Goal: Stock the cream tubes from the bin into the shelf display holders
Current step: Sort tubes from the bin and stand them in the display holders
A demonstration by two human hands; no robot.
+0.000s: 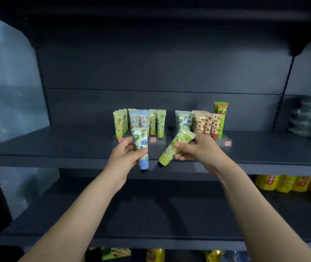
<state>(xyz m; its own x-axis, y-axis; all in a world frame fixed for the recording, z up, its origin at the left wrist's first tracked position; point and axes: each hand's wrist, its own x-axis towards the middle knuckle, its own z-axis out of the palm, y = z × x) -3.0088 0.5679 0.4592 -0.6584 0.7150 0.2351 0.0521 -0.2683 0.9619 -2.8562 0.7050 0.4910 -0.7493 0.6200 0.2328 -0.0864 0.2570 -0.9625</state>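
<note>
Before the shelf, green tube slants cap-down leftward.

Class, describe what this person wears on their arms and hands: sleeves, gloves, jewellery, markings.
The left hand and right hand are ungloved. Left forearm and right forearm are bare to the picture's edge: no sleeve, watch, bracelet or ring shows.

The left forearm and right forearm are bare to the wrist, slim and smooth. The left hand and right hand are bare too; a short, plain nail shows on the right thumb.
</note>
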